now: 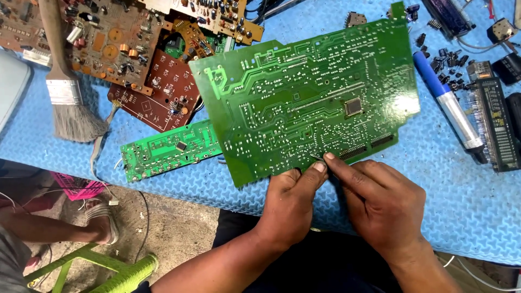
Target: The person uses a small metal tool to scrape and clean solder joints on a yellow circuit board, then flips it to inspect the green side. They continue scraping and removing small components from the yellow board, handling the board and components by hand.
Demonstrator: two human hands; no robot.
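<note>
head view: hands (325,163) pinching green circuit board (304,97)

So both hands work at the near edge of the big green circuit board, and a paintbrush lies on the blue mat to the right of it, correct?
Not quite. The paintbrush lies to the left of the big green circuit board, as the head view shows. Both hands, left hand and right hand, do work at its near edge on the blue mat.

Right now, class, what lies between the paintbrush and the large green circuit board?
In the head view, brown circuit boards lie between the paintbrush and the large green circuit board.
</note>
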